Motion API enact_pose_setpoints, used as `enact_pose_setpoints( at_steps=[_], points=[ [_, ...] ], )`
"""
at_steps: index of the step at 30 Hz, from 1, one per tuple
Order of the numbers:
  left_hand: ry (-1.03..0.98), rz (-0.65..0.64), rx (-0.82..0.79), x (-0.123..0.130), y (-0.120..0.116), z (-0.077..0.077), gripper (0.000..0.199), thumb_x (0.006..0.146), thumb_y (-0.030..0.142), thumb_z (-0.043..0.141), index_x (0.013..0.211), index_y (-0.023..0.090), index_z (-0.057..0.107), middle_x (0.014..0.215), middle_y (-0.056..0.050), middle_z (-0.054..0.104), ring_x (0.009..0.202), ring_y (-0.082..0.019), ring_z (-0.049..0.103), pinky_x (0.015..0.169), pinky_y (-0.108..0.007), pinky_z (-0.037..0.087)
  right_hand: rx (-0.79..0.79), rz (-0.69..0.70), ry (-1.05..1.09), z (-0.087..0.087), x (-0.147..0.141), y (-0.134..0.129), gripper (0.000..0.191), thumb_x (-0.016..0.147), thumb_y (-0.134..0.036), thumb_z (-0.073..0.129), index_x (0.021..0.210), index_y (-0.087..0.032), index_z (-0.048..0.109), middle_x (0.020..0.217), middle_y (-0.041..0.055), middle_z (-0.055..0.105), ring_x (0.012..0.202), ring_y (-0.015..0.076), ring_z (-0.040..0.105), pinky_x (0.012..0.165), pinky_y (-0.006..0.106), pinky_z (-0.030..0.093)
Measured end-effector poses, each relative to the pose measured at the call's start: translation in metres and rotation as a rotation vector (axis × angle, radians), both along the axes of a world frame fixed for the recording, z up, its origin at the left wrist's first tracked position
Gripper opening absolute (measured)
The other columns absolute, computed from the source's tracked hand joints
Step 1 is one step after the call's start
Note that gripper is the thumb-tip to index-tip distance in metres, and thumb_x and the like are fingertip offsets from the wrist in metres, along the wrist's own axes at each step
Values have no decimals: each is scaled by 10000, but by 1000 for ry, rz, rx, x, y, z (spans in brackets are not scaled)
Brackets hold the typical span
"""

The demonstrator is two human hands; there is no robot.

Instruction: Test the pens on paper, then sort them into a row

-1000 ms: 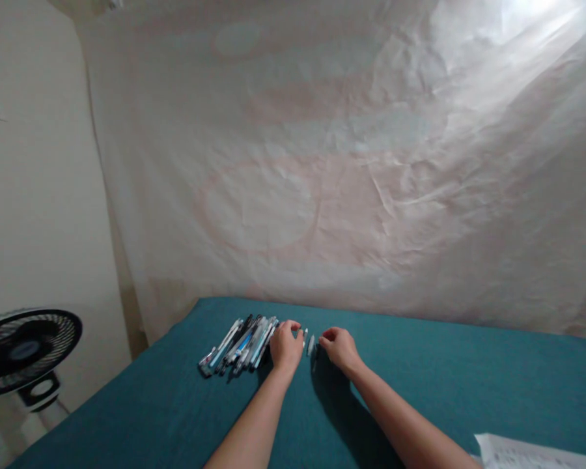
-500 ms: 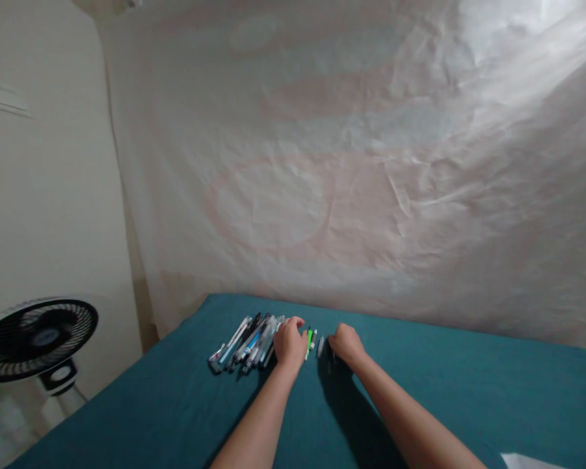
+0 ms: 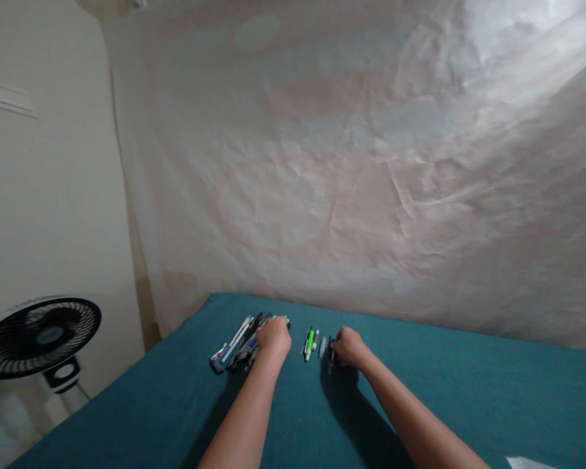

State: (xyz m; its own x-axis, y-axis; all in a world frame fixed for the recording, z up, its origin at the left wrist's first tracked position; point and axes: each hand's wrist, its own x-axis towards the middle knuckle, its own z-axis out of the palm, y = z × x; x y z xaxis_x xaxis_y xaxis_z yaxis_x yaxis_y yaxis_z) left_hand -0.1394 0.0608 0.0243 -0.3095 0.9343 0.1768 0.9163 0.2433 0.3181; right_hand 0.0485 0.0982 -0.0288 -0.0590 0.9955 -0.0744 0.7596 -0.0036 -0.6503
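Note:
My left hand [image 3: 274, 336] is over the right part of a pile of pens [image 3: 235, 344], fingers curled down into it. What those fingers pinch is hidden behind the back of the hand. My right hand [image 3: 349, 346] is closed at its fingertips on a dark pen [image 3: 331, 359] lying on the cloth. Between the hands lie a bright green highlighter [image 3: 310, 342], a white and grey pen [image 3: 315, 339] and a short pale, whitish piece [image 3: 322, 346], set apart from the pile.
A teal cloth [image 3: 420, 384] covers the table. Behind it hangs a wrinkled pale sheet [image 3: 361, 215]. A black and white fan [image 3: 43, 339] stands off the left edge. Something white, like paper [image 3: 527, 463], shows at the bottom right.
My left hand has moved left from beside the green highlighter onto the pen pile, uncovering the highlighter. My right hand stays almost in place at the dark pen.

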Motion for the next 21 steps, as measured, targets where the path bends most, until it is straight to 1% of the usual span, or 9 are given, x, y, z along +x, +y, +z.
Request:
enact_pose_setpoints(
  at_steps=[5,10,18,21],
  points=[
    [24,19,-20,2,1,-4,95,638,182,593,708,182,657,823,-151,672,838,-266,607,713,-348,416,66,11,2,-2,-3,3,240,700,-198,544,920,-104,562,657,84,669,460,141,612,454,200,409],
    [54,33,-33,0,4,-9,139,672,190,559,764,181,663,835,-150,669,852,-255,605,721,-339,424,101,9,-10,-4,-7,9,216,699,-208,555,887,-107,579,651,87,668,549,162,634,515,210,412],
    [136,29,-32,2,0,-9,175,688,146,524,803,145,657,845,-164,655,831,-270,601,707,-357,421,154,16,-41,-4,-10,8,248,735,-309,525,881,-115,577,733,111,669,658,182,638,558,222,400],
    [170,38,19,1,-1,-8,202,728,174,490,865,165,639,941,-150,627,921,-261,560,762,-354,394,178,16,-61,-1,-5,4,274,739,-337,513,875,-109,580,793,135,662,732,199,628,588,233,393]
  ],
)
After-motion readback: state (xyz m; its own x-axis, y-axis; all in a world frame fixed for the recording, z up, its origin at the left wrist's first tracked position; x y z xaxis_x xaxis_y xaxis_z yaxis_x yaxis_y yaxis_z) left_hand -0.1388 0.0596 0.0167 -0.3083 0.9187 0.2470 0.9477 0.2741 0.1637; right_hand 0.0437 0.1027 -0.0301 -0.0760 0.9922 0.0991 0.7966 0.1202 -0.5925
